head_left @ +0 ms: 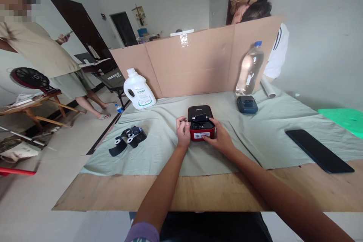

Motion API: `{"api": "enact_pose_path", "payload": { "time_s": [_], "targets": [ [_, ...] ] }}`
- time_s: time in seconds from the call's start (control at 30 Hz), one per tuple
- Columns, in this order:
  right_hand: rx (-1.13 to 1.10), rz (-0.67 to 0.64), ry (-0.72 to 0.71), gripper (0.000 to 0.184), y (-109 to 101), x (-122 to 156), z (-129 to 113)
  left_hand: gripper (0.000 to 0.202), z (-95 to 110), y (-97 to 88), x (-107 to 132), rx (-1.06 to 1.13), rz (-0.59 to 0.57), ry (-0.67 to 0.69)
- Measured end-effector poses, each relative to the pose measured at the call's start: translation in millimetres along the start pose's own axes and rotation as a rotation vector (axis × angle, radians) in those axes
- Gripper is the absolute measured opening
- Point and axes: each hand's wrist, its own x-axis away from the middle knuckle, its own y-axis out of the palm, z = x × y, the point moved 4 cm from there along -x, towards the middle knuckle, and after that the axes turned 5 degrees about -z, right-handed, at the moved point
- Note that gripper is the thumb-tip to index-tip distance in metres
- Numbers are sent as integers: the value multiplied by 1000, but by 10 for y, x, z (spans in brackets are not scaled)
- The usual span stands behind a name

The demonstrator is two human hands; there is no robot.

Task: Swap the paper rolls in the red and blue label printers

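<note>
A small red and black label printer [200, 135] sits on the cloth in front of me, with a white sticker [202, 135] on its near side. Out of the slot in its top comes a short black strip [200, 117]. My left hand [183, 133] grips the printer's left side with bent fingers. On the opposite side my right hand [220, 136] holds it, thumb low at the sticker and fingers at the top right edge. Several rolls of black paper or tape [133, 137] with white cores lie to the left, apart from my hands.
A cardboard screen [187, 64] stands along the back. Before it are a white detergent bottle [138, 90], a clear water bottle [249, 70] and a dark boxy device [247, 105]. A black phone [319, 150] lies at right. One person [36, 45] stands left; others are behind the screen.
</note>
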Motion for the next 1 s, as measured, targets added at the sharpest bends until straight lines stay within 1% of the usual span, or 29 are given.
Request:
{"api": "enact_pose_path", "payload": {
  "time_s": [0.13, 0.2, 0.27, 0.33, 0.4, 0.47, 0.53, 0.6, 0.63, 0.67, 0.7, 0.8, 0.87, 0.93, 1.0],
  "targets": [
    [22, -5, 7, 80, -25, 21, 12, 41, 22, -26, 10, -7, -3, 16],
    [31, -27, -22, 73, -77, -38, 15, 41, 30, -30, 12, -7, -7, 22],
    [37, -63, -76, 62, -160, -187, 10, 41, 30, -31, 12, -10, -11, 22],
    [41, -93, -103, 56, -263, -426, 3, 41, 26, -30, 9, -15, -19, 13],
    [33, -117, -61, 55, -360, -705, 1, 42, 23, -30, 7, -10, -28, 6],
    [39, -134, 12, 54, -430, -940, -10, 41, 24, -33, 6, 7, -34, 3],
    [71, -104, 61, 52, -483, -1072, -42, 40, 24, -36, 6, 18, -40, -4],
    [127, -55, 65, 44, -508, -1113, -91, 39, 19, -35, 8, 18, -46, -17],
    [161, -59, 59, 39, -498, -1119, -112, 39, 17, -34, 10, 18, -48, -19],
    [196, -96, 55, 35, -468, -1129, -127, 39, 18, -32, 11, 19, -50, -16],
    [235, -168, 54, 32, -419, -1149, -134, 39, 20, -31, 12, 21, -50, -11],
    [356, -526, 46, 28, -194, -1270, -123, 37, 29, -31, 13, 33, -47, -3],
    [412, -713, 34, 27, -49, -1388, -118, 36, 36, -33, 10, 42, -49, -5],
    [444, -818, 39, 20, 83, -1507, -127, 35, 44, -35, 7, 52, -55, -3],
    [469, -885, 68, 12, 215, -1594, -149, 34, 47, -34, 4, 62, -65, -7]
  ]
}}
